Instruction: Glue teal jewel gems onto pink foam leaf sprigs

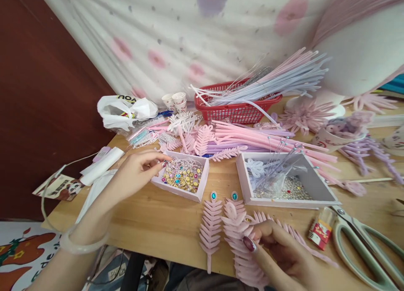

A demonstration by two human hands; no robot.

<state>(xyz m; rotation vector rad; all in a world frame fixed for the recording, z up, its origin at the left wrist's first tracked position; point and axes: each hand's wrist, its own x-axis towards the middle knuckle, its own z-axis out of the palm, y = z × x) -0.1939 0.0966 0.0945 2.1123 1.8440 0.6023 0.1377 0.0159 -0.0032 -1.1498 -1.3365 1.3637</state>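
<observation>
My left hand (139, 170) reaches into a small white box (202, 182) full of gold-rimmed coloured gems, its fingertips pinched at the box's left edge; what they pinch is too small to name. My right hand (280, 251) rests near the table's front edge, fingers curled on a pink leaf-shaped pipe-cleaner piece (240, 236). A second pink leaf (210, 228) lies just left of it. Two blue gems (213, 195) sit at the tops of the leaves.
A larger white box (318, 186) with pearl pins stands at the right. Pink pipe cleaners (252, 137) lie behind, a red basket (233, 110) farther back. Scissors (362, 244) and a small red lighter (320, 230) lie at the right front. A white plastic bag (123, 110) sits at the left.
</observation>
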